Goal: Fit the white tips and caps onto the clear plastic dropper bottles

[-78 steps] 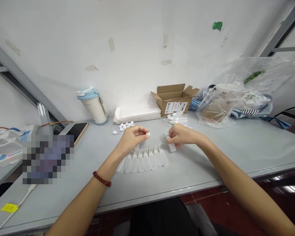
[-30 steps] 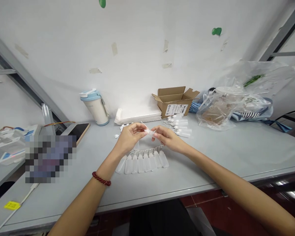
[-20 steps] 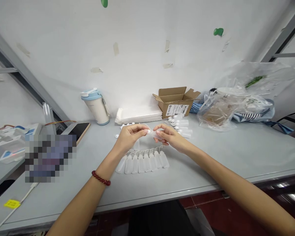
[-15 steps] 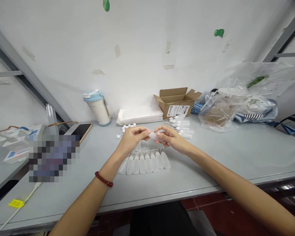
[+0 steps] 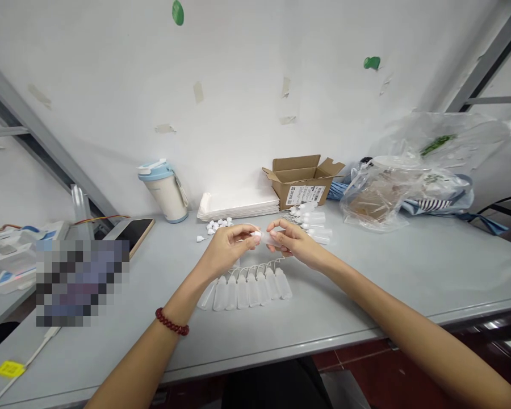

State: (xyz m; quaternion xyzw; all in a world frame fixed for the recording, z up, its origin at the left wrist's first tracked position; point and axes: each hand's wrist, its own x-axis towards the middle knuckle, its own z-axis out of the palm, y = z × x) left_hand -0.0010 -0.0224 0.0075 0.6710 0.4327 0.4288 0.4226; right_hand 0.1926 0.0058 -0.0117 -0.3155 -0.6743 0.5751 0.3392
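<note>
My right hand (image 5: 293,243) is closed round a small translucent plastic squeeze bottle (image 5: 271,240), held tilted above the table. At the bottle's left end, my left hand (image 5: 230,248) pinches a white cap (image 5: 258,234) between thumb and fingers. Cap and bottle meet or nearly meet; fingers hide the exact join. Below my hands lies a row of several translucent bottles (image 5: 254,289) with thin bent spouts. Behind my left hand is a pile of white needle-tip caps (image 5: 218,225). Several bottles with white caps (image 5: 314,218) lie beyond my right hand.
On the grey table (image 5: 349,284), a stack of white trays or sheets (image 5: 238,205) and an open cardboard box (image 5: 300,184) stand by the wall. A tumbler (image 5: 165,190) and a phone (image 5: 138,233) are left; clear plastic bags (image 5: 378,196) are right.
The camera view has shifted slightly. The white cap now shows at my left fingertips, where my fingers covered that end of the bottle before. Both hands stay close together.
</note>
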